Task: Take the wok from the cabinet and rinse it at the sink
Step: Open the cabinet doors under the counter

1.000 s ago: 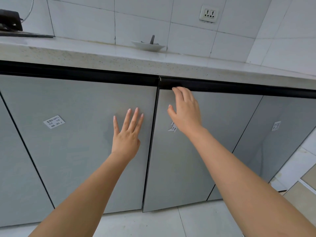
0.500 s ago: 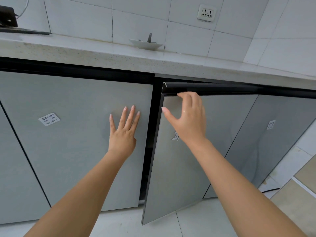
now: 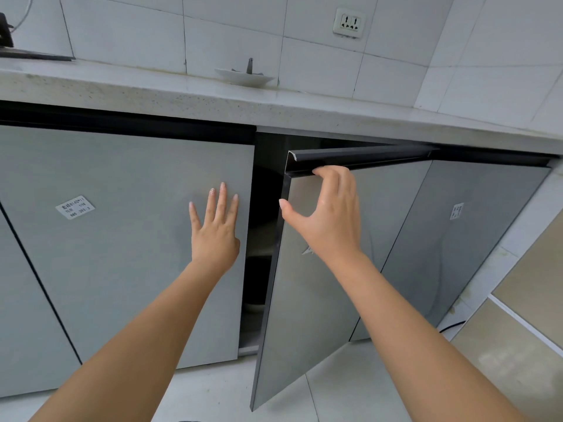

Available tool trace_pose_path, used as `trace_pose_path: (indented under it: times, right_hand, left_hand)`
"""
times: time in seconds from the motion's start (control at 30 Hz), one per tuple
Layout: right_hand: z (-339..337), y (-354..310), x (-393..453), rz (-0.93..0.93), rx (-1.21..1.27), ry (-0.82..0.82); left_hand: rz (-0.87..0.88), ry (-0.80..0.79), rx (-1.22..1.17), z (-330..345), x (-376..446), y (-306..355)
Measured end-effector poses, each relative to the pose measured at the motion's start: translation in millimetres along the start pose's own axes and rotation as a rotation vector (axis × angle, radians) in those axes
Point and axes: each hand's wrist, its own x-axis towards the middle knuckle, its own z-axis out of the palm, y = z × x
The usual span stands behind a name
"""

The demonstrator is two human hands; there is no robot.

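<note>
Left door sticker: a white label stood on the grey cabinet door left of the gap; its bottom row seemed to read "685 -393 -2", and the upper rows were characters and digits too blurred to make out.
Far right door sticker: a white label with print too small to read.
Open door sticker: mostly hidden behind the right hand; nothing legible.

Right hand hooks handle rail of half-open cabinet door; left hand flat on neighbouring door.
</note>
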Motion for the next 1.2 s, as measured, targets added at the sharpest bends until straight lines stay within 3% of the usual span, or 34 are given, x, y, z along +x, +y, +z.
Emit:
trace_pose_path:
  times: [0.5, 0.63, 0.87, 1.2]
  right_hand:
    - [-68, 15, -29, 0.128, 0.309, -0.127]
    - [-85, 16, -28, 0.058, 0.222, -0.217]
    - [-105, 16, -31, 0.044, 0.197, -0.236]
    - [-107, 2, -29, 0.051, 0.038, -0.094]
  left_hand:
    - [0.024, -0.102, -0.054, 15, -12, 26]
    - [0.07, -0.105, -0.019, 16, -8, 38]
    - [0.115, -0.127, 0.071, 23, -4, 41]
    - [0.065, -0.135, 0.026, 22, -5, 49]
